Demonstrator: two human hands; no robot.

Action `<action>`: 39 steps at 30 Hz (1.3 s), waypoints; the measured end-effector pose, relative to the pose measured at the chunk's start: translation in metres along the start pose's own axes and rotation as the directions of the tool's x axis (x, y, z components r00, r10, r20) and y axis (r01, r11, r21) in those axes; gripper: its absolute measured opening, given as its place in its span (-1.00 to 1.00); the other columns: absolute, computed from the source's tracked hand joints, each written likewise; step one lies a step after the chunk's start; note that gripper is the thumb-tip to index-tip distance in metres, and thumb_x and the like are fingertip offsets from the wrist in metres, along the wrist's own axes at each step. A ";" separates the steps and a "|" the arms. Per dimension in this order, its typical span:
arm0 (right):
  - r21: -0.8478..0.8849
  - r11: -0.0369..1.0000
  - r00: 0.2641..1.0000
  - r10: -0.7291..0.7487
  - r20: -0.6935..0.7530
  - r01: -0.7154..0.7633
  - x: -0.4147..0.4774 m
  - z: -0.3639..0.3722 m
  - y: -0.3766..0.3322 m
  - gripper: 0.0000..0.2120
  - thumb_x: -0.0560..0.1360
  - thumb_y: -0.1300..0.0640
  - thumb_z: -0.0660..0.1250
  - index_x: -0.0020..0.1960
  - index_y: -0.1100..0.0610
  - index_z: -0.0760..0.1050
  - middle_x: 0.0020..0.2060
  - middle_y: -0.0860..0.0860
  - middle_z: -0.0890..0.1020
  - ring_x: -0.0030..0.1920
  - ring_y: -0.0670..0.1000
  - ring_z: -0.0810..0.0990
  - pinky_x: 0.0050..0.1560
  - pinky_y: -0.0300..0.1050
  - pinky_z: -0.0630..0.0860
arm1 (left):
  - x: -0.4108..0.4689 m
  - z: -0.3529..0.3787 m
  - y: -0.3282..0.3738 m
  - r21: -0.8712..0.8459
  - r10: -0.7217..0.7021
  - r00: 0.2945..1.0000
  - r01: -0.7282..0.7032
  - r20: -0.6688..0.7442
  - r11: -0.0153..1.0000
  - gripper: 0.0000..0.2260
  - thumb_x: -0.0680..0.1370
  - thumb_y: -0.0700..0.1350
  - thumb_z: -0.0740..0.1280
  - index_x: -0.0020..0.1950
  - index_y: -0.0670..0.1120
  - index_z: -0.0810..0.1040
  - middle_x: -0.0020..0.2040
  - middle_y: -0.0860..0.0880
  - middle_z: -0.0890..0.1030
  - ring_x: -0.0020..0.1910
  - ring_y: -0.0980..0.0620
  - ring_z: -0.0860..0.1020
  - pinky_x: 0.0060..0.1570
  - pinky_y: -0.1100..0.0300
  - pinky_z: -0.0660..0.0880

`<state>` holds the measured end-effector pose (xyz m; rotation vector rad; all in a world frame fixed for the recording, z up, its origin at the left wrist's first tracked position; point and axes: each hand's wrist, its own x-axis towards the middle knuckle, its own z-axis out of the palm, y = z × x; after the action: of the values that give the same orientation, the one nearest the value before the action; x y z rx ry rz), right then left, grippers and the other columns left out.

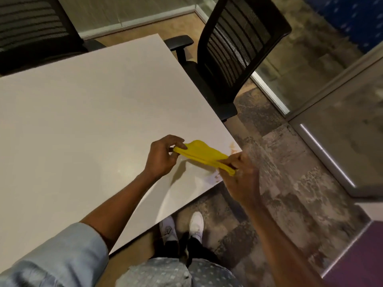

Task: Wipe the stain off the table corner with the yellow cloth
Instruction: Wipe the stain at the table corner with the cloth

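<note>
Left hand (160,156) and right hand (241,172) each pinch an end of the yellow cloth (204,155) (folded, raised off the table (83,121)); brown stain (233,147) at the corner.

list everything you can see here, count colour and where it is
table: one, white, fills the left and centre, its near right corner by the hands
stain: brownish marks on the table corner, some beyond the cloth, some below it near the edge
yellow cloth: one, bunched, held above the corner between both hands
office chairs: two, black mesh backs, one at the far right side of the table, one at the top left
floor: mottled grey-brown carpet, right and below
shoes: two, white, on the floor under the table edge
left hand: pinching the cloth's left end
right hand: gripping the cloth's right end
</note>
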<state>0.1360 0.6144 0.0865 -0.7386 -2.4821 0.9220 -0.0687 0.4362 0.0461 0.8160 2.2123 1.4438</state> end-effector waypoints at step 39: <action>-0.485 0.833 0.878 -0.002 0.479 0.266 -0.062 0.181 0.095 -0.26 0.71 -0.36 -0.02 0.75 -0.07 -0.15 0.76 0.11 -0.14 0.75 0.24 -0.19 0.69 0.41 0.01 | -0.139 0.061 -0.137 0.722 -0.244 0.903 -0.097 0.353 0.686 0.09 0.55 0.52 -0.03 0.72 -0.32 -0.20 0.74 -0.31 -0.30 0.76 -0.27 -0.31 0.75 -0.13 -0.20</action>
<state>0.1224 0.5521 -0.1176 -0.5213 -3.2378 0.3498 0.0370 0.3465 -0.1046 1.1228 2.3903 0.2113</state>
